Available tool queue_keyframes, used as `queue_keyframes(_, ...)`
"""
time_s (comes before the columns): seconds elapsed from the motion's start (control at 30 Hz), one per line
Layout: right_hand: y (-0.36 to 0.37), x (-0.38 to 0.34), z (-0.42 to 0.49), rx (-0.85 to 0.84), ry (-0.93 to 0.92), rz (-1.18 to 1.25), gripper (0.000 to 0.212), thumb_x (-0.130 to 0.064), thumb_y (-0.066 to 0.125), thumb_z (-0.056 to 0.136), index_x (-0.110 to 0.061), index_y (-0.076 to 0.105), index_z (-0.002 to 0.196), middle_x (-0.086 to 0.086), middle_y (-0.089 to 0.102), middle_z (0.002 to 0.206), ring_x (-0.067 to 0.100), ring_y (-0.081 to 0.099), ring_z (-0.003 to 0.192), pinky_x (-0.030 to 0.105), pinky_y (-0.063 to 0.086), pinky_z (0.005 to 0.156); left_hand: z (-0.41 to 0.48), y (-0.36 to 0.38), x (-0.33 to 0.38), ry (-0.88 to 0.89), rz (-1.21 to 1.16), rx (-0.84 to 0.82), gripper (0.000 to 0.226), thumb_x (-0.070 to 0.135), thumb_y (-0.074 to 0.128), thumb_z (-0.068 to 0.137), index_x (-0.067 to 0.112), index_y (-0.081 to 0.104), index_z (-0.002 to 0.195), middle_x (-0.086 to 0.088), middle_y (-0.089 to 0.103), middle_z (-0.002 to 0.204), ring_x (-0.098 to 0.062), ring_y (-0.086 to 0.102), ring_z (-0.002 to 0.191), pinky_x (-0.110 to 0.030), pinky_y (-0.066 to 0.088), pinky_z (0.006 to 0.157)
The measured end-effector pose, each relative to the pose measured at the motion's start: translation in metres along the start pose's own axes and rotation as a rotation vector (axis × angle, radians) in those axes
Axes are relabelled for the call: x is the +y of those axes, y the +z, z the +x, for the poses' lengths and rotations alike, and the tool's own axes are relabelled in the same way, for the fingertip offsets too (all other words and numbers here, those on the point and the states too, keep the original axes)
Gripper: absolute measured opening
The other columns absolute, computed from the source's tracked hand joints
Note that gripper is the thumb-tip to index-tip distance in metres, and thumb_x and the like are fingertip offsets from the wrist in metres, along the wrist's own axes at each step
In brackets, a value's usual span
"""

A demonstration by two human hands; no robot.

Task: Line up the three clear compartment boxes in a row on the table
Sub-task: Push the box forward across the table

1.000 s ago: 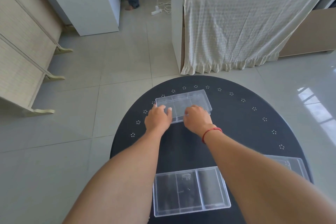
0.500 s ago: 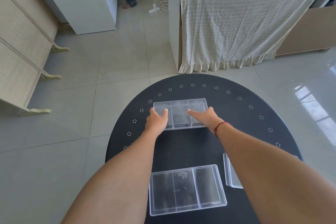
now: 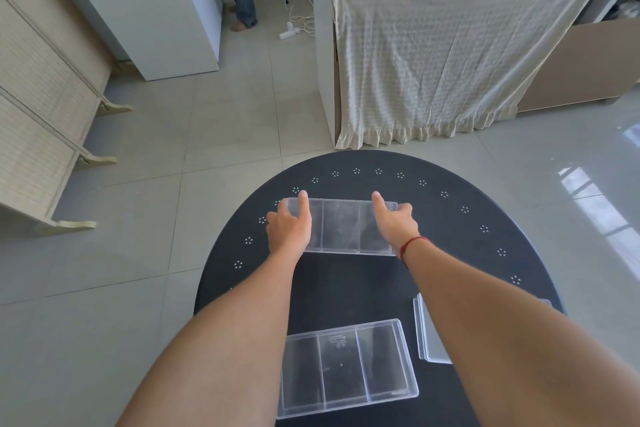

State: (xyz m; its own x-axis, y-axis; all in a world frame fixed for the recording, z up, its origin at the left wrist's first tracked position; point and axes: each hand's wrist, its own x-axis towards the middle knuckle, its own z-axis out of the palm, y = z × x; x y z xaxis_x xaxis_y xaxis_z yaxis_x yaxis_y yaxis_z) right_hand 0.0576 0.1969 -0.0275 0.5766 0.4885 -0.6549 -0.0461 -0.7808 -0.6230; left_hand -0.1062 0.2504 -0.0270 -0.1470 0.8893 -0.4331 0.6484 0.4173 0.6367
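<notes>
Gripping the far box (image 3: pixel 341 225), both hands; right forearm (image 3: pixel 485 322) hides the third box (image 3: pixel 427 333) (mostly).

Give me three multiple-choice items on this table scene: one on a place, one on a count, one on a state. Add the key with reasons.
1. Where is the box under both hands?
A. far side of the table
B. near edge
C. on the floor

2. How many compartments does the near box show?
A. two
B. three
C. five

3. How do the hands meet the far box?
A. one at each end
B. both in the middle
C. neither touches

Key: 1 A, the far box lies beyond the near box on the table. 2 B, two dividers split it. 3 A, left hand and right hand grip opposite ends.
</notes>
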Motion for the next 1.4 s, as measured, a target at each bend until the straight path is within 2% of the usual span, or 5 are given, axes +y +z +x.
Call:
queue_keyframes(0.13,-0.006,-0.003,0.002,-0.011,-0.052,0.070,0.068,-0.051,0.049,0.086,-0.021,0.037,0.146,0.009,0.052,0.137,0.031,0.050,0.124,0.039,0.039,0.108,0.002,-0.003,0.009,0.091,0.047,0.073,0.064,0.062,0.025,0.094,0.024,0.044,0.142,-0.008,0.050,0.140,-0.030,0.043,0.130,-0.046,0.038,0.105)
queue_keyframes(0.27,-0.012,-0.003,-0.003,-0.005,-0.111,0.174,0.050,-0.034,0.055,0.088,-0.013,0.040,0.131,0.003,0.050,0.108,0.022,0.050,0.093,0.031,0.039,0.083,0.000,-0.002,0.013,0.053,-0.101,0.069,0.054,0.059,0.035,0.094,0.014,0.045,0.122,-0.006,0.059,0.123,-0.028,0.057,0.108,-0.036,0.045,0.079)
queue_keyframes(0.77,0.004,0.009,-0.006,-0.043,-0.302,-0.070,0.048,-0.017,0.065,0.084,-0.013,0.058,0.131,0.012,0.041,0.137,0.022,0.058,0.078,0.034,0.055,0.081,0.001,0.004,-0.015,0.151,0.004,-0.039,0.041,0.032,0.063,0.087,0.025,0.060,0.127,-0.003,0.037,0.128,-0.018,0.053,0.088,-0.025,0.042,0.076)
queue_keyframes(0.97,0.032,-0.005,-0.002,-0.049,-0.333,-0.211,0.053,-0.007,0.058,0.089,-0.012,0.050,0.141,0.011,0.035,0.144,0.030,0.057,0.114,0.022,0.038,0.084,0.034,0.001,-0.029,0.170,0.077,-0.006,0.063,0.038,0.072,0.082,0.022,0.052,0.140,-0.006,0.039,0.133,-0.021,0.053,0.118,-0.033,0.048,0.092)
queue_keyframes(1.4,0.061,-0.048,0.036,0.029,-0.393,-0.348,0.052,-0.012,0.048,0.092,-0.015,0.043,0.144,0.013,0.033,0.150,0.032,0.055,0.118,0.036,0.049,0.089,0.096,0.003,-0.005,0.245,0.167,0.011,0.062,0.046,0.066,0.086,0.027,0.048,0.142,-0.007,0.041,0.136,-0.025,0.051,0.121,-0.041,0.052,0.090)
